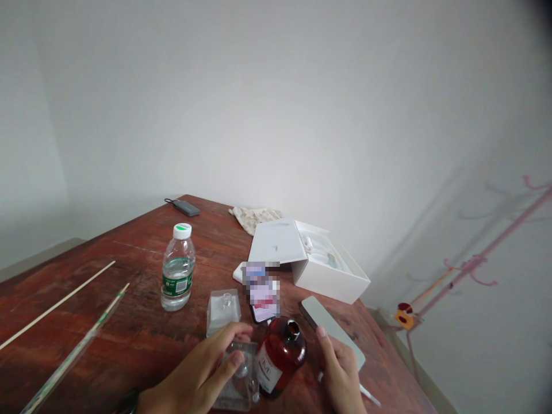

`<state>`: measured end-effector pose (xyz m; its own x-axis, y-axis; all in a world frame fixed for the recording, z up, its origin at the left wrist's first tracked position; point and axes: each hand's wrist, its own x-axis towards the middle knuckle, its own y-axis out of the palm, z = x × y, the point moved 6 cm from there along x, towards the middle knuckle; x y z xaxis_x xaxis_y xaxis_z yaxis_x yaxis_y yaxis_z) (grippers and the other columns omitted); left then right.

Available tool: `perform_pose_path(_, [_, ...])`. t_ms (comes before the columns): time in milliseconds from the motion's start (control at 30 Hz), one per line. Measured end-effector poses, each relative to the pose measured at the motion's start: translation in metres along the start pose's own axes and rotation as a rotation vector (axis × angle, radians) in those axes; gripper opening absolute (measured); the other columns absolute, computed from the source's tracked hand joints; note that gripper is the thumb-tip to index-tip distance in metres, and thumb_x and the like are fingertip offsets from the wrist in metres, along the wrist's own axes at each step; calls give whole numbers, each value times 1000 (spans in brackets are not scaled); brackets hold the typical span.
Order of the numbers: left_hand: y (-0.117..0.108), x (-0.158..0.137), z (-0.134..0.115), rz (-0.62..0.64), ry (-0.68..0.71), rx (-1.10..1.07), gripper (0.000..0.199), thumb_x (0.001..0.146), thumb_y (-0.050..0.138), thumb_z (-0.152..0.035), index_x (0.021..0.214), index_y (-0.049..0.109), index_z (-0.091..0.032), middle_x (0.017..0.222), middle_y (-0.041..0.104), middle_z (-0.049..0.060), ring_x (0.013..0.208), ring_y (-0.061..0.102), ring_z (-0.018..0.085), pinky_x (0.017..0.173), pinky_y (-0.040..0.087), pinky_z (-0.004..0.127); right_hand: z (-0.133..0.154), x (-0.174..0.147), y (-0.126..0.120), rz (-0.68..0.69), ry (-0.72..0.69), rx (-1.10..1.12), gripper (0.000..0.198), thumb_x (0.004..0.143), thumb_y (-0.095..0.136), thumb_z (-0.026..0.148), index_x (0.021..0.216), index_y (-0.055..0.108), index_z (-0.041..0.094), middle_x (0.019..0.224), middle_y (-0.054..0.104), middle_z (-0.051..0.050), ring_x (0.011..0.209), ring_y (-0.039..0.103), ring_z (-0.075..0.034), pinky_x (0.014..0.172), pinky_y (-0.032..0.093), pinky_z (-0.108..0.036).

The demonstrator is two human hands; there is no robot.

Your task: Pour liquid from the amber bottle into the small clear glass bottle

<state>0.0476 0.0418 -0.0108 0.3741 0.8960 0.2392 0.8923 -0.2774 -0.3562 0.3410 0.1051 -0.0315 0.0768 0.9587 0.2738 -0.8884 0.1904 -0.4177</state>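
Note:
My left hand (202,374) grips a clear glass bottle (240,379) at the near edge of the wooden table (129,253), fingers wrapped over its top. Right beside it stands a brown glass bottle (280,353) with an open neck and a white label. My right hand (340,374) rests just right of the brown bottle with its thumb raised, touching a thin white stick (366,394) and a flat grey case (332,330); whether it holds either is unclear. A square clear glass piece (223,310) sits just beyond my left hand.
A water bottle (177,269) with a white cap stands at centre left. Two long thin sticks (64,305) lie at the left. A phone (263,299), an open white box (319,261), a cloth (254,217) and a grey power bank (186,207) lie farther back.

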Motion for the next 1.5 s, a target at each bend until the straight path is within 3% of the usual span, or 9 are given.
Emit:
perform_pose_path(167, [-3,-1,1,-61,-23,-19,57,108,39,-66,147,57,-27,143,69,9,130,64,28,118,46,37,4,3,-2,-52,-18,1,69,89,49,86,59,31,26,59,31,3,57,32,-15,54,28,-30])
perform_pose_path(300, [-1,3,6,-2,17,-32,59,107,40,-67,146,58,-26,130,74,9,121,68,28,112,50,36,3,3,-2,-106,-2,27,71,87,52,87,55,36,26,54,37,3,54,37,-15,52,30,-29])
perform_pose_path(533, [-2,7,16,-30,-17,-101,58,109,38,-64,146,58,-25,127,74,9,118,67,27,109,52,35,8,-1,8,-6,74,139,77,91,51,83,52,66,18,45,56,-5,43,52,-17,47,41,-28])
perform_pose_path(667, [-2,8,18,-35,-36,-117,56,109,40,-63,145,58,-25,126,74,8,117,68,26,110,51,35,31,-2,4,-57,-34,135,66,89,61,75,61,78,17,61,71,-10,60,68,-24,59,53,-30])
perform_pose_path(800, [-1,9,19,-18,-33,-125,58,109,39,-64,147,57,-24,126,74,9,115,69,26,108,52,35,25,0,2,-67,47,281,49,83,73,64,89,88,18,99,82,-14,60,70,-22,54,55,-29])
perform_pose_path(1000, [2,8,26,4,-37,-136,59,109,38,-64,150,54,-25,127,74,10,112,71,25,102,56,33,9,2,-6,-219,109,478,45,71,82,55,51,75,15,76,74,-11,46,55,-13,44,47,-25])
perform_pose_path(1100, [0,7,26,-38,-48,-115,58,108,42,-64,149,57,-26,127,75,9,120,68,27,108,54,35,5,3,-1,-191,112,519,45,70,85,54,51,73,16,68,66,-5,47,56,-13,44,46,-24])
perform_pose_path(1333, [-5,-2,8,-121,-65,-56,52,107,44,-63,146,62,-33,138,71,7,133,63,29,118,48,38,24,1,5,-103,-85,208,70,89,64,68,39,64,19,57,66,-10,53,62,-18,57,50,-28])
perform_pose_path(1500, [-1,-3,17,-159,-75,-1,53,108,41,-64,144,63,-32,136,73,6,129,65,27,120,47,37,25,-2,12,-124,-70,168,78,94,53,75,35,46,24,36,45,-1,39,42,-14,48,37,-29])
